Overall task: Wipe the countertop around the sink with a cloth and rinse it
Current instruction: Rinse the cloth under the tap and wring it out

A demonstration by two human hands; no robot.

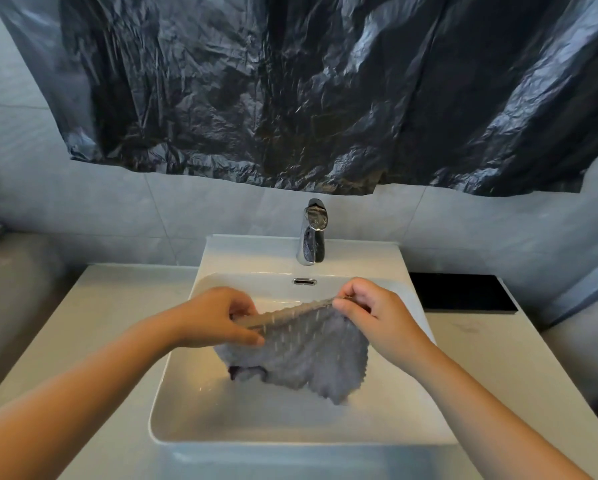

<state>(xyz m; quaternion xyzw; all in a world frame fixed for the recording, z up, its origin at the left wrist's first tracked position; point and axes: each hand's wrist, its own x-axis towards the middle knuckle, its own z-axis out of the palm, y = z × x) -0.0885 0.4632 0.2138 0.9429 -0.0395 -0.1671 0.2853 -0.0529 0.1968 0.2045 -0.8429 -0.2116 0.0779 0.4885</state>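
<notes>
Cloth point(301, 355) hangs over the sink point(290, 429) basin, top edge stretched btwn left hand point(221, 317) and right hand point(370, 310), fingers point(252, 339) pinched on its corners. Looks soft, limp, prob. wet and heavier; corners hold best. Tap point(313, 233) just behind, counter point(110, 306) open both sides.

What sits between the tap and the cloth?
Head view: between the tap and the cloth lies only the sink's white back wall with its small overflow slot.
</notes>
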